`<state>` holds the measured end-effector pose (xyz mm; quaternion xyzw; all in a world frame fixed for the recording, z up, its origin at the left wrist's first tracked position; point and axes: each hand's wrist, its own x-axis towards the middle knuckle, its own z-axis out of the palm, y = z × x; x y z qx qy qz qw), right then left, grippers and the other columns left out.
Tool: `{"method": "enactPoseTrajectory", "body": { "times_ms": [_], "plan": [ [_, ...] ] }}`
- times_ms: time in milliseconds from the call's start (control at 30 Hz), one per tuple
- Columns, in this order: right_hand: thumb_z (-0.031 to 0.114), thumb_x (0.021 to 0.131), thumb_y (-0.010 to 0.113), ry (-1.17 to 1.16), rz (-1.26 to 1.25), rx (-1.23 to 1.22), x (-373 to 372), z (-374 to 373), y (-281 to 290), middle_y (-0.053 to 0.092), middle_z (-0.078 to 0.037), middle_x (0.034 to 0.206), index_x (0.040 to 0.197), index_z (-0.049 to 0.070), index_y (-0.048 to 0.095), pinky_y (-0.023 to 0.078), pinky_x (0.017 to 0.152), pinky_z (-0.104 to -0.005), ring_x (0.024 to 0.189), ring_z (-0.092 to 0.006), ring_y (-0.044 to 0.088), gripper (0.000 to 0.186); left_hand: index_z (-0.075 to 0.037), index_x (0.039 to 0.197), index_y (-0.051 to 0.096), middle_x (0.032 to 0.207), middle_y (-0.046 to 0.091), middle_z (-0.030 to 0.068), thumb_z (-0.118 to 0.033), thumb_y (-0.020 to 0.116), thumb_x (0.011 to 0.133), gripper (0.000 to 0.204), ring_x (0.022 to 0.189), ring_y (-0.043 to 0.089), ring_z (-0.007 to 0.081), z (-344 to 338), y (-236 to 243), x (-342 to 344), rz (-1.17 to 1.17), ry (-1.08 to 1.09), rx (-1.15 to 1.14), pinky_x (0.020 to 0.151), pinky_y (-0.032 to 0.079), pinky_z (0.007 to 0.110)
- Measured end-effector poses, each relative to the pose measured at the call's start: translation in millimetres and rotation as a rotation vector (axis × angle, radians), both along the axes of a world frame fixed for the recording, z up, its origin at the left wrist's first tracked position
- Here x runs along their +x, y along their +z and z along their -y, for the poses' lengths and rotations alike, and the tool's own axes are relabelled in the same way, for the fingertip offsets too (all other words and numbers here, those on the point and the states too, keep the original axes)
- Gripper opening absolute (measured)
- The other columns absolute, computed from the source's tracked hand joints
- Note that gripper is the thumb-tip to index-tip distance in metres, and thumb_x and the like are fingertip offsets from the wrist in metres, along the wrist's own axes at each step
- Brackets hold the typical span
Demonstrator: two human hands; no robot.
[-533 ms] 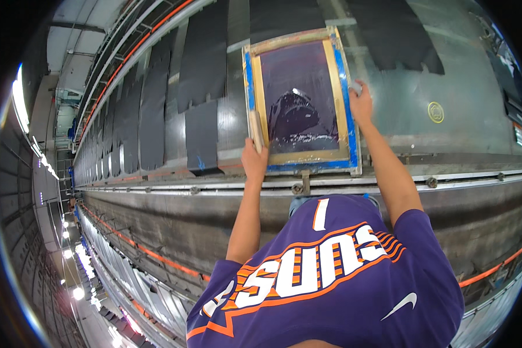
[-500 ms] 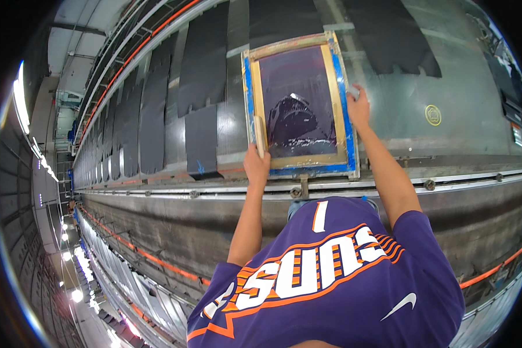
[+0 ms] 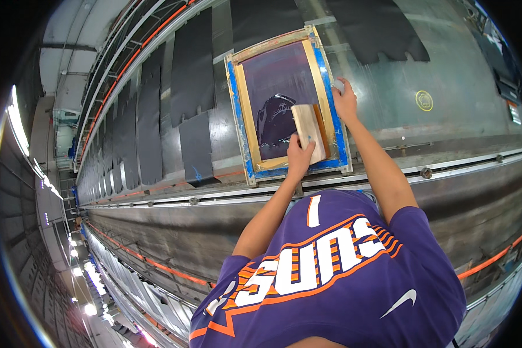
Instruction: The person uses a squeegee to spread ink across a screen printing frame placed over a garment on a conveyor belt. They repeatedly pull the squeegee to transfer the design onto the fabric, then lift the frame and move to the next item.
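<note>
A screen-printing frame, edged with blue and tan tape, lies on the long table in front of me. Dark, glossy ink is pooled on its mesh, mostly left of centre. My left hand grips a squeegee by its pale wooden handle; the amber blade faces right. The squeegee sits over the right part of the mesh, near the frame's close end. Beside the frame's right edge, my right hand has its fingers curled round a small grey piece, whose kind is unclear.
Black fabric panels lie in a row along the table to the left, with another panel at the far right. A metal rail runs along the table's near edge. A yellow round mark is on the tabletop at right.
My left hand has carried the squeegee from the frame's left edge across to the right part of the mesh, turning it so its blade side shows. My right hand keeps its place beside the frame.
</note>
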<state>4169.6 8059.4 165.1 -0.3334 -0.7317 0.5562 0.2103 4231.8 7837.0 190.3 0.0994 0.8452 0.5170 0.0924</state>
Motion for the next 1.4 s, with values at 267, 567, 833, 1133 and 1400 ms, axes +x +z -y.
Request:
{"method": "enactPoseTrajectory", "body": {
  "times_ms": [267, 567, 833, 1133, 1400],
  "plan": [
    [0.027, 0.09, 0.063, -0.035, 0.031, 0.021, -3, 8, -1, 0.072, -0.014, 0.08, 0.133, 0.017, 0.058, 0.053, 0.076, -0.0457, 0.077, -0.0341, 0.07, 0.045, 0.001, 0.101, 0.054, 0.086, 0.063, 0.0194, -0.018, 0.073, 0.084, 0.031, 0.079, 0.063, 0.0322, 144, 15, -44, -0.251, 0.244, -0.299, 0.075, 0.05, 0.042],
    [0.027, 0.09, 0.062, -0.011, 0.074, 0.01, -2, 6, 1, 0.072, -0.014, 0.082, 0.134, 0.017, 0.057, 0.053, 0.077, -0.0454, 0.081, -0.0336, 0.07, 0.046, 0.001, 0.099, 0.051, 0.088, 0.062, 0.0227, -0.015, 0.07, 0.084, 0.029, 0.081, 0.063, 0.0375, 50, 14, -24, -0.195, 0.115, -0.22, 0.075, 0.049, 0.044],
    [0.025, 0.089, 0.063, 0.01, 0.007, -0.016, -3, 4, 0, 0.071, -0.015, 0.082, 0.134, 0.015, 0.056, 0.053, 0.077, -0.0442, 0.08, -0.0333, 0.07, 0.047, 0.004, 0.102, 0.048, 0.091, 0.064, 0.023, -0.016, 0.07, 0.085, 0.033, 0.086, 0.065, 0.0344, -35, 3, -9, -0.051, 0.08, 0.041, 0.08, 0.05, 0.043],
    [0.023, 0.09, 0.063, 0.005, 0.015, 0.004, -2, 6, -6, 0.071, -0.015, 0.081, 0.134, 0.015, 0.056, 0.053, 0.076, -0.0439, 0.079, -0.0329, 0.07, 0.046, 0.0, 0.1, 0.053, 0.09, 0.063, 0.0204, -0.013, 0.072, 0.083, 0.028, 0.085, 0.065, 0.0336, 65, -5, -22, -0.085, 0.095, -0.201, 0.078, 0.05, 0.043],
    [0.025, 0.09, 0.062, -0.016, 0.039, 0.015, -6, 5, -11, 0.071, -0.014, 0.082, 0.135, 0.015, 0.056, 0.053, 0.076, -0.0449, 0.079, -0.0328, 0.07, 0.047, -0.001, 0.103, 0.054, 0.092, 0.064, 0.0251, -0.016, 0.068, 0.084, 0.029, 0.087, 0.064, 0.0445, 145, 31, -48, -0.222, 0.226, -0.466, 0.075, 0.049, 0.048]
  ]
}}
